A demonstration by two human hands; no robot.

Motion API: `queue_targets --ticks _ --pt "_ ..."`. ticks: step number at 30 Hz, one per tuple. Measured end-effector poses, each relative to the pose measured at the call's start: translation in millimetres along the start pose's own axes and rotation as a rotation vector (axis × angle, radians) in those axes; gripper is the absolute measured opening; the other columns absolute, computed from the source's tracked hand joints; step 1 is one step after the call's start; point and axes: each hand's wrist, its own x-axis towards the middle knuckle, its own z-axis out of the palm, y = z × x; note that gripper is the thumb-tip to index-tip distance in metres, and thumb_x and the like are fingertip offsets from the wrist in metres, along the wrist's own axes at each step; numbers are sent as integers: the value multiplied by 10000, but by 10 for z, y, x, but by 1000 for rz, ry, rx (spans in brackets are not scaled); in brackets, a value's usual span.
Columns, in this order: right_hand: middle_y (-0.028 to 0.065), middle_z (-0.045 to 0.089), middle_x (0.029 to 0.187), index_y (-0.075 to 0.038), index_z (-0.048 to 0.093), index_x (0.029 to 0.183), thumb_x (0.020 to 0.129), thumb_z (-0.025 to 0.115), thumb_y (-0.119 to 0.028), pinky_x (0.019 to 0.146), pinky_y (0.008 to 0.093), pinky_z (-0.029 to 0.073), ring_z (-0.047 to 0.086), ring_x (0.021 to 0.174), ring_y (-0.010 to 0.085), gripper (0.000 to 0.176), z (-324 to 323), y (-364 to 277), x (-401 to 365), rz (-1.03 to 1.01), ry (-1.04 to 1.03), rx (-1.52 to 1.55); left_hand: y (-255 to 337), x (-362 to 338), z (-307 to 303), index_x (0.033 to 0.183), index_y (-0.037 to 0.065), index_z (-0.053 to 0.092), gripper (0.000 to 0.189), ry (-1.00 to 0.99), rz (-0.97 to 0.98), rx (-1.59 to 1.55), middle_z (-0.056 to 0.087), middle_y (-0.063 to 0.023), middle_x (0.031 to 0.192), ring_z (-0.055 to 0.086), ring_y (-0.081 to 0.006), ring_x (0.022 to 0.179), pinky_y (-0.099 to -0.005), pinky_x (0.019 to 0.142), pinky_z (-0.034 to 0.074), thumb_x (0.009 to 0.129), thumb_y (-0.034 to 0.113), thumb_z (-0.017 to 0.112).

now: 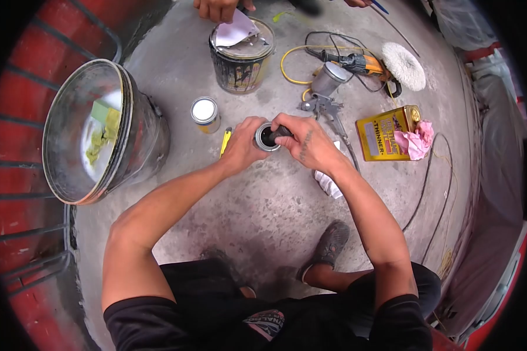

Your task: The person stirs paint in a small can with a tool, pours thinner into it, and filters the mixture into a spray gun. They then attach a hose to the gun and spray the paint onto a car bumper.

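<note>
My left hand (243, 146) is wrapped round a small round metal can (259, 140), whose inside looks dark. My right hand (310, 141) grips a short black object (280, 135) at the can's rim; its lower end is hidden, and I cannot make out its kind. Just left of my left hand lies a yellow utility knife (225, 142). A small can with a white top (205, 111) stands beyond it. Beyond my right hand is a spray gun (323, 105) with a grey cup (332, 76). Partly under my right forearm lies a crumpled white cloth (329, 185).
A large bucket (149, 137) holding a green sponge and yellow cloth stands left. Another person's hand (215, 9) holds pink paper (236, 29) over a paint-stained pail (240, 73). Rightward are a polisher (363, 64), cords, and a thinner can (376, 137) with pink cloth (414, 142).
</note>
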Motion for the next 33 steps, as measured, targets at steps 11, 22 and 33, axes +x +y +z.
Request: queue_targets --ticks 11,22,33 --pt "136 721 893 -60 648 1156 917 780 -46 675 390 508 663 725 250 274 -246 -77 -46 -61 81 -80 5 90 -25 1357 64 584 704 63 -20 -91 616 -180 1329 587 -406 1284 -478 1075 487 728 89 902" --pt "67 750 1019 -9 694 1179 932 782 -52 854 319 547 684 953 142 266 -551 201 -157 231 161 286 -327 280 -17 1551 21 423 952 -40 -117 -145 592 -148 1433 602 -296 1316 -413 1147 468 760 147 938" --pt "158 732 979 -38 685 1175 889 793 -41 731 387 566 714 802 281 306 -848 93 -192 17 23 38 -317 67 -220 1592 93 408 805 -6 -352 -5 591 -237 1405 633 -372 1235 -471 1080 528 842 -66 655"
